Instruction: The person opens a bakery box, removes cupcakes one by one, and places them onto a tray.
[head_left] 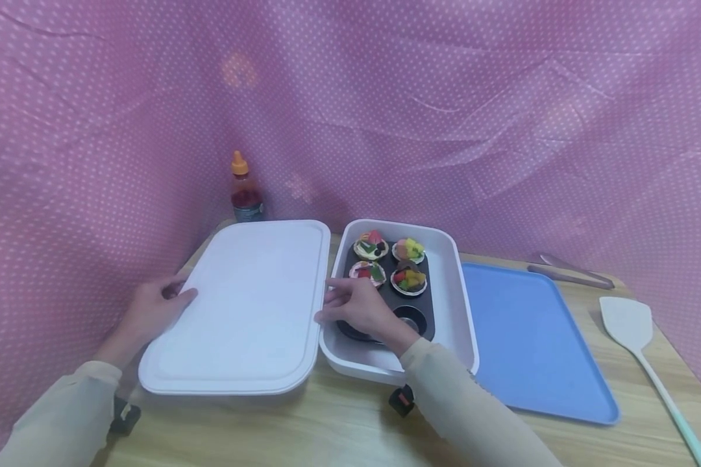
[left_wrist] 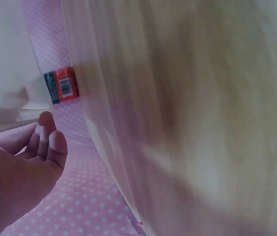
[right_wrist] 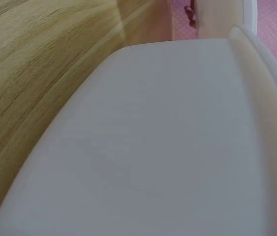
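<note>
White lid (head_left: 239, 305) is held between left fingers (left_wrist: 56, 142) and right fingers (head_left: 341, 284).

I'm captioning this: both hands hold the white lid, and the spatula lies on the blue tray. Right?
Not quite: in the head view, the spatula lies on the wooden table, right of the blue tray. The left hand and right hand do hold the white lid.

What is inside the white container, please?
A dark muffin pan holding four fruit-topped tarts. The right hand covers part of the pan; what lies beneath cannot be seen.
</note>
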Available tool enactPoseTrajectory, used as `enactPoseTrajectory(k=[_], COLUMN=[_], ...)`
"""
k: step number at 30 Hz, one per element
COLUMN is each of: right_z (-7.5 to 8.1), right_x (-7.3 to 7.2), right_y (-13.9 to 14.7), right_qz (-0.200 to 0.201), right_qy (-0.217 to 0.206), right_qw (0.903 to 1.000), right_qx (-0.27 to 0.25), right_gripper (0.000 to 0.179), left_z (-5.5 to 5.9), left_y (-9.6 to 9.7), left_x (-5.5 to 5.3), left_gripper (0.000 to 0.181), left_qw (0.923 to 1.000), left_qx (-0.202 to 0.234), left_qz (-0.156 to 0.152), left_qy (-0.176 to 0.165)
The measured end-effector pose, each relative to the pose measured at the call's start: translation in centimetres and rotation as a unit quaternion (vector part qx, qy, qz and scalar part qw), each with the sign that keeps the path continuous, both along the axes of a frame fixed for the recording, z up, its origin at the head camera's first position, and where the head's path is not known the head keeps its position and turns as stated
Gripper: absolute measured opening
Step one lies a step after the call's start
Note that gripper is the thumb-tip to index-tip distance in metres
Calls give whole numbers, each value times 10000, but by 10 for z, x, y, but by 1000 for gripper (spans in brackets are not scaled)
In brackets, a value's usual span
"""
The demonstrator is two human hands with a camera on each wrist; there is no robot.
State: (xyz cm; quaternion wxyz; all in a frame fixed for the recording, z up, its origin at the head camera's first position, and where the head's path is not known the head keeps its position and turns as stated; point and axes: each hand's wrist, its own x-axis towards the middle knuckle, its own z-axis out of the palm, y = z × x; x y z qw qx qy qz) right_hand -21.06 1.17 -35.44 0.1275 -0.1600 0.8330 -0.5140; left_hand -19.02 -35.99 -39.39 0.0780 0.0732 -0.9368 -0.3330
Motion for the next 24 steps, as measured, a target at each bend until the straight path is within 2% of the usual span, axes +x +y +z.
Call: enactPoseTrajectory(k=[5, 15, 20, 24], right_z=[2, 7, 12, 15], right_x=[2, 2, 8, 16], right_y=[-2, -10, -15, -21], right_qz=[-19, -277, -579, -705], right_qy=[40, -54, -66, -12], right_qw=[9998, 9974, 9937, 9931], right_qx=[205, 668, 960, 934], right_gripper=[70, 72, 69, 63], left_z=[1, 2, 1, -1], left_y=[-1, 0, -3, -6], left_x=[-1, 0, 0, -2], left_gripper=[60, 55, 54, 54], left_qw=[9997, 9996, 9998, 9996], left_qx=[-28, 8, -46, -138], left_qz=[-56, 9, -116, -168], left_qy=[-253, -279, -176, -198])
